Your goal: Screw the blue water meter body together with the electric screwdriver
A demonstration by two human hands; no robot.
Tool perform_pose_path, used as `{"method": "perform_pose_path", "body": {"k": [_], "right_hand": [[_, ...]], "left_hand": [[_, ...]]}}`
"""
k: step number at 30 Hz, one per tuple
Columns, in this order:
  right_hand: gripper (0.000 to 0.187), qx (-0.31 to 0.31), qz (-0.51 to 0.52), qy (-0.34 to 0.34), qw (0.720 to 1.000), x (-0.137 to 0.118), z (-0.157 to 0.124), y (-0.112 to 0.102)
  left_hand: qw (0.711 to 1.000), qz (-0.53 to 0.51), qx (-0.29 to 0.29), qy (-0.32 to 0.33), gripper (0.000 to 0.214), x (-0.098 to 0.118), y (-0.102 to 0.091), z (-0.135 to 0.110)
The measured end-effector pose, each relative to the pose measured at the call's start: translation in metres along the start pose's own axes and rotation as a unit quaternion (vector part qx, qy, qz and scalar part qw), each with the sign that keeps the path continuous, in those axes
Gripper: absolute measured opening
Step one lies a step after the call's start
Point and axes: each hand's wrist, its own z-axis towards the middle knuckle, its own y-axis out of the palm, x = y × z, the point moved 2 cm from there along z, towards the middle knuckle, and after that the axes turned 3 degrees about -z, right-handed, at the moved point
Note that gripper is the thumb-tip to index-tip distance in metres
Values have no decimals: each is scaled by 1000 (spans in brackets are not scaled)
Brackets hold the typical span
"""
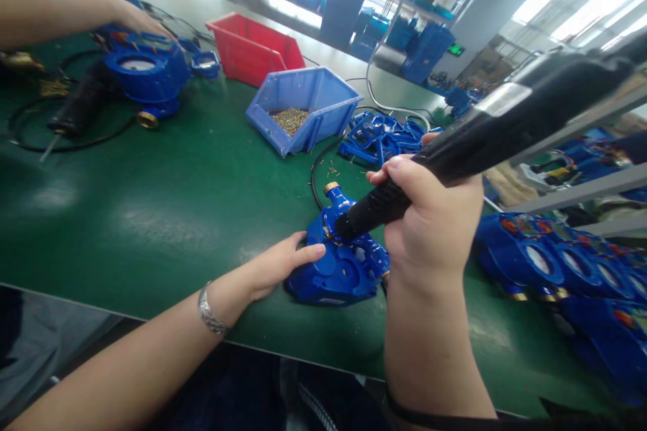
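Near the front edge of the green mat point(166, 215), your left hand point(275, 266) lies flat, fingers together and pressed against the side of a blue meter point(340, 262). That meter is glossy cast metal, rounded and lumpy, with a brass threaded end pointing away from you. Your right hand point(435, 222) is wrapped in a fist round a black driver point(485, 131), a long matte barrel slanting down to the left, its tip touching the meter's top.

Behind the meter a black cable curls on the mat, and a few loose brass screws lie scattered there. Further back stands a blue bin point(308, 108) of smooth plastic, holding a heap of small brass screws, with a red bin point(253, 47) behind it. Blue lids point(379, 138) lie piled to its right. Finished meters point(556, 269) crowd your right side (their dials face up).

At far left another person's hand point(134, 19) rests on a second meter point(146, 77); what lies under it is probably a dial, though blur hides it. Shelving with blue crates fills the bright room behind.
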Motion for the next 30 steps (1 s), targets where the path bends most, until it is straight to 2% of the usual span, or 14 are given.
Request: {"method": "perform_pose_path", "body": {"k": [4, 8, 12, 17, 30], "right_hand": [[28, 2, 6, 57, 998, 19, -6, 1], [20, 18, -20, 21, 999, 30, -11, 0], [16, 12, -29, 11, 999, 35, -12, 0], [16, 4, -43, 1, 999, 38, -13, -1], [18, 12, -52, 14, 998, 43, -16, 0]], "left_hand": [[1000, -13, -2, 18, 83, -1, 3, 4], [998, 7, 31, 59, 76, -6, 6, 7], [997, 13, 28, 74, 70, -9, 7, 8], [996, 11, 39, 75, 75, -11, 5, 8], [996, 32, 39, 71, 70, -5, 8, 5]]}}
